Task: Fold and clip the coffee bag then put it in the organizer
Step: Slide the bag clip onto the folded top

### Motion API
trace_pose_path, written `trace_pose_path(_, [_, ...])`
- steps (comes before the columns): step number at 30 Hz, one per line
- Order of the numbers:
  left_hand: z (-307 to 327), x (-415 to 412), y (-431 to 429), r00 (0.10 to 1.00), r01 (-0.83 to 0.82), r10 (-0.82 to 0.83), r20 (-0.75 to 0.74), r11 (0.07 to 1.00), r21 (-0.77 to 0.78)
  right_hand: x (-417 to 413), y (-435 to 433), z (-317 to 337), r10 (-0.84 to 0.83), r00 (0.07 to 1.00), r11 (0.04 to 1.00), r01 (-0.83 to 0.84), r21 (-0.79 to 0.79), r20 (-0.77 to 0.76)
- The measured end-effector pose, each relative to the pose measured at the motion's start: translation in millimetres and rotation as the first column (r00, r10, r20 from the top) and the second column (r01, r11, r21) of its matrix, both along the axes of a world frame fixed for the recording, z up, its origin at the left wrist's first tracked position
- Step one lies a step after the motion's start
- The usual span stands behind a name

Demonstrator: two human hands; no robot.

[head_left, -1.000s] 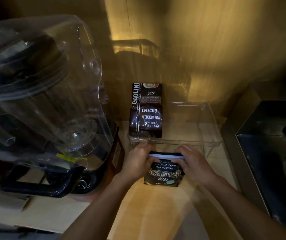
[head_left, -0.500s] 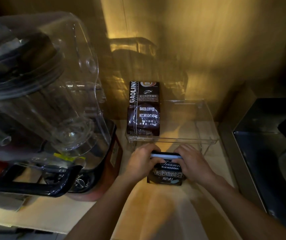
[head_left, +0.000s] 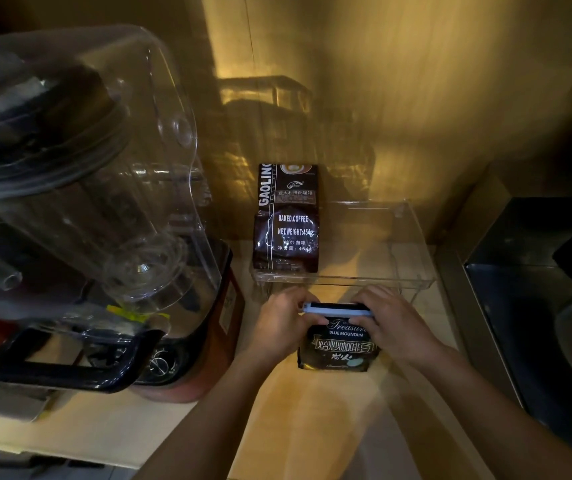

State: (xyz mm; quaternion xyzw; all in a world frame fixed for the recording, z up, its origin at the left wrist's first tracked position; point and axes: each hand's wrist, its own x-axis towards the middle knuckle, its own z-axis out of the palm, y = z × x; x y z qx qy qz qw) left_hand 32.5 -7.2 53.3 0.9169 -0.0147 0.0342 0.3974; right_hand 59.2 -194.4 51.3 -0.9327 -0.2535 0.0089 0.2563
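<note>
On the counter (head_left: 312, 427), my coffee bag (head_left: 338, 348) stands just before the organizer (head_left: 412, 237), between my left hand (head_left: 283, 323) and right hand (head_left: 393, 323). Another bag (head_left: 286, 220) stands in the organizer's left end. The blender (head_left: 87, 220) sits left.

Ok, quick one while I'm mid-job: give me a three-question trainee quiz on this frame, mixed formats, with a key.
1. True or false: the Blue Mountain bag is already inside the clear organizer.
2. Which item stands in the organizer's left part? A) the Gaolin coffee bag B) the blender C) the pale blue clip
3. Fill in: the left hand and right hand both grip the bag at its ____ edge, where the clip sits.

Key: 1 false, it stands on the counter in front of the organizer; 2 A; 3 top.
</note>
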Motion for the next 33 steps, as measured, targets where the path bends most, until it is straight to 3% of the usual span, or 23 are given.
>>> trace_pose_path(6, [0, 0, -7, 0.998, 0.063, -0.064, 0.021, 0.997, 0.043, -2, 21, 1, 0.09, 0.989, 0.994, -0.083, -0.067, 0.115])
trace_pose_path(15, [3, -2, 3, 0.998, 0.06, -0.06, -0.004, 0.998, 0.021, 0, 26, 2, 0.074, 0.992, 0.996, -0.069, -0.053, 0.1])
trace_pose_path(25, [0, -3, -1, 0.97, 0.142, -0.206, 0.128, 0.911, 0.388, -1, 31, -3, 0.077, 0.988, 0.991, -0.061, -0.117, 0.135])
trace_pose_path(33, [-5, -8, -8, 0.976, 0.057, -0.124, 0.177, 0.938, 0.341, -3, 38, -5, 0.031, 0.991, 0.999, -0.027, -0.03, 0.133])
